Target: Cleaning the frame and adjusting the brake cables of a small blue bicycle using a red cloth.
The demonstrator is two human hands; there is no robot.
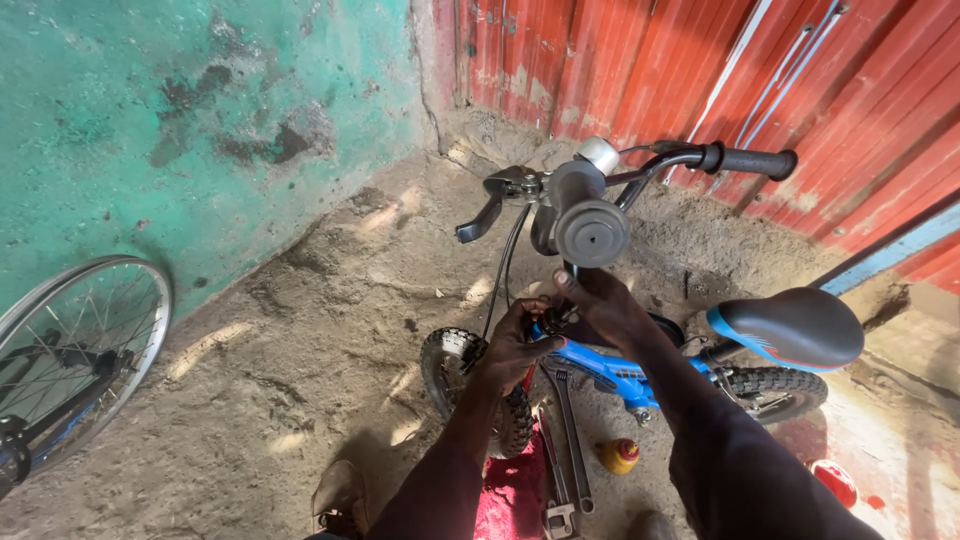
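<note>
**Two hands close on a small bike's front end**

A person's left hand (515, 345) and right hand (600, 305) meet at the head of a small blue bicycle (610, 372) standing on a sandy floor (300, 380), just below its handlebar (620, 185). Both hands' fingers are curled around the stem area; what they pinch there cannot be made out. Long wrenches (568, 440) lie under the frame beside a red cloth (510, 495). A spoked wheel (75, 350) stands well apart by the green wall (150, 120).

No packages, labels, signs or screens.
</note>
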